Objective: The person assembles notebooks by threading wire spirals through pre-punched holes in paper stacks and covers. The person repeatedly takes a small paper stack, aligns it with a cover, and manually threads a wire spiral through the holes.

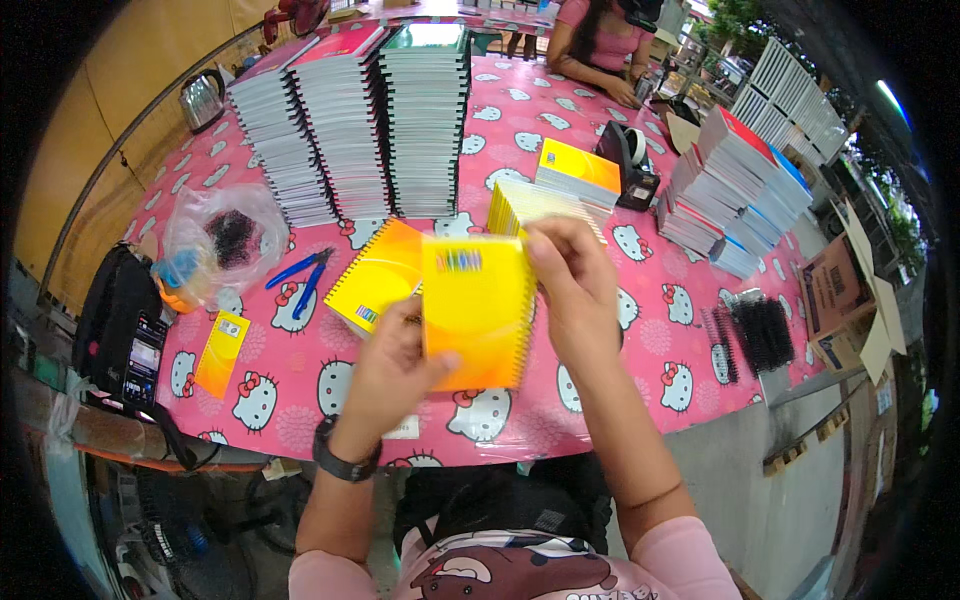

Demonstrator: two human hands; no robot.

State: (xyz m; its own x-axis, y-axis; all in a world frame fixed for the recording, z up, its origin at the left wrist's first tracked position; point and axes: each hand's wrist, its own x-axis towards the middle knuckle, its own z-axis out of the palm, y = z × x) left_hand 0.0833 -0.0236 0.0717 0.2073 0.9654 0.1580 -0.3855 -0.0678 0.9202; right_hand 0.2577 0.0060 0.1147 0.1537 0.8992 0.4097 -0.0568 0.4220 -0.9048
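A yellow-orange spiral notebook (475,325) is held up over the table, its coil running down the right edge. My left hand (392,350), with a dark watch on the wrist, grips its lower left side, thumb across the cover. At the upper right corner, by the coil, the closed fingers of my right hand (572,275) pinch it. Just behind lies a pile of similar spiral notebooks (378,268), partly hidden by my left hand. Beyond my right hand, a stack of yellow booklets (515,205) is partly covered by the held notebook.
Tall stacks of bound notebooks (345,130) stand at the back left. Blue-handled cutters (303,275), a clear plastic bag (225,240) and a small yellow notebook (222,352) lie left. Right are a tape dispenser (630,165), paper stacks (735,190) and black coils (762,335). Another person (605,50) sits opposite.
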